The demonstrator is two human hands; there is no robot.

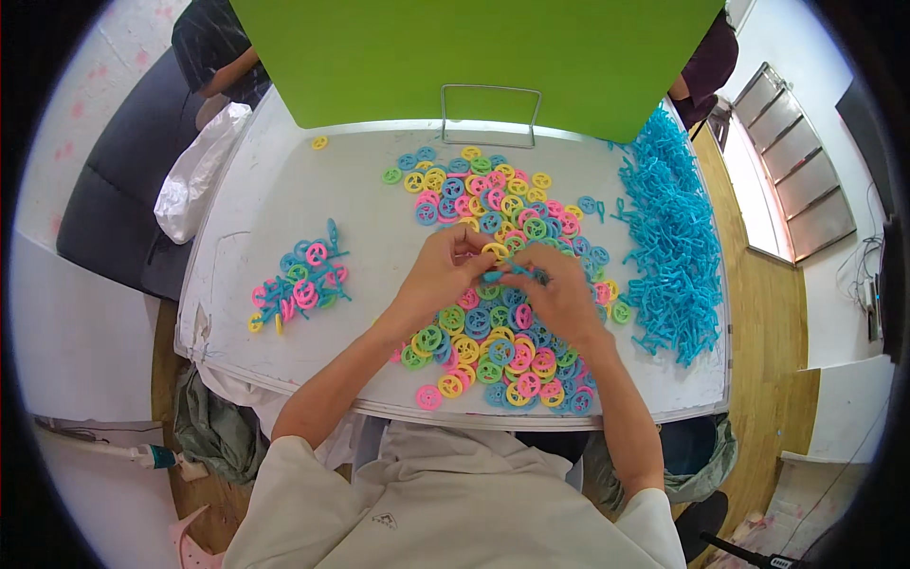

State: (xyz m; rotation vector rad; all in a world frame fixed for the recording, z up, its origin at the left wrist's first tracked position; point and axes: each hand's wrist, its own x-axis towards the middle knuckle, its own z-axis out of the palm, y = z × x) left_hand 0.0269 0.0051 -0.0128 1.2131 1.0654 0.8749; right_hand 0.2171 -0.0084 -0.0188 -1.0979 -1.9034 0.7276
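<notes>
My left hand (444, 268) is closed, its thumb and fingertips pinching a small yellow plastic wheel (495, 250). Close against it, my right hand (561, 292) grips a teal plastic stick (517, 269), and the two pieces meet between my fingertips. Below and around both hands spreads a heap of spoked plastic wheels (502, 353) in pink, yellow, green and blue. To the right lies a long mound of loose teal sticks (671, 242). On the left, a smaller cluster of wheels joined with teal sticks (301, 283) rests on the table.
A green board (474, 52) with a wire stand (490, 87) rises at the table's (365, 204) far edge. One yellow wheel (319, 142) lies alone at the far left. A white plastic bag (194, 180) hangs beside the left edge. Parts of people (223, 57) show behind the board.
</notes>
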